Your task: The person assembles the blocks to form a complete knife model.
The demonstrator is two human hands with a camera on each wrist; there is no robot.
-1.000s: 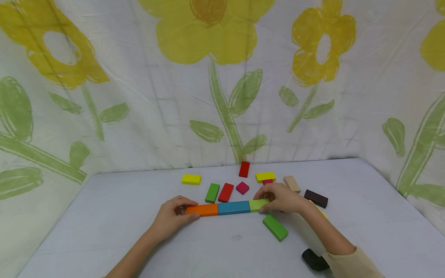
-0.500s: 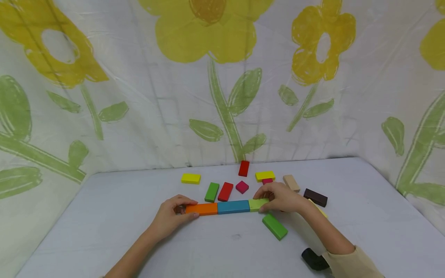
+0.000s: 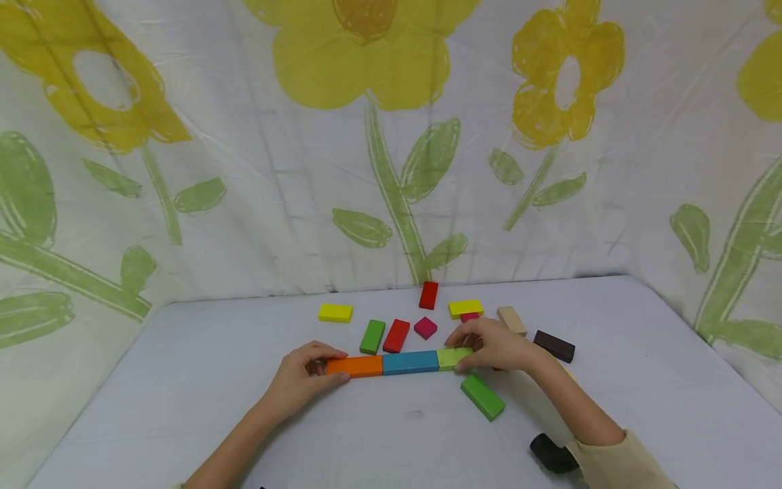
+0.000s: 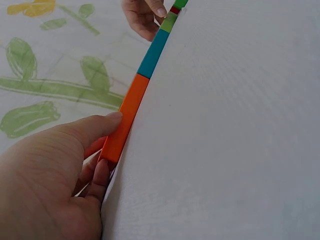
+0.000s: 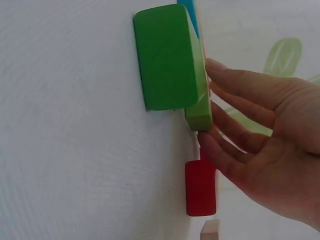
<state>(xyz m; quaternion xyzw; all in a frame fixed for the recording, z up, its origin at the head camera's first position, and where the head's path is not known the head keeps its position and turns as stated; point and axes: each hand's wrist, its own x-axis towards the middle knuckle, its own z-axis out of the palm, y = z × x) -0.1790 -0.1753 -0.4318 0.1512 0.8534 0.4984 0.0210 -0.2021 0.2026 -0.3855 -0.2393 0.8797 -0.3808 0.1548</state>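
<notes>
An orange block (image 3: 356, 367), a blue block (image 3: 411, 363) and a light green block (image 3: 451, 358) lie end to end in one row. My left hand (image 3: 303, 377) grips the orange block's left end, thumb on the near side and fingers behind; the left wrist view shows it around the orange block (image 4: 125, 120) too. At the row's other end, my right hand (image 3: 496, 348) holds the light green block between thumb and fingers. In the right wrist view, its fingers touch the light green block (image 5: 199, 117), partly hidden by a green block (image 5: 167, 57).
Behind the row lie a green block (image 3: 372, 337), red blocks (image 3: 396, 336) (image 3: 429, 295), magenta pieces (image 3: 425, 328) and yellow blocks (image 3: 335, 312). A green block (image 3: 482, 396) sits in front; beige (image 3: 512, 321), dark brown (image 3: 554, 346) and black (image 3: 553, 454) objects are at right.
</notes>
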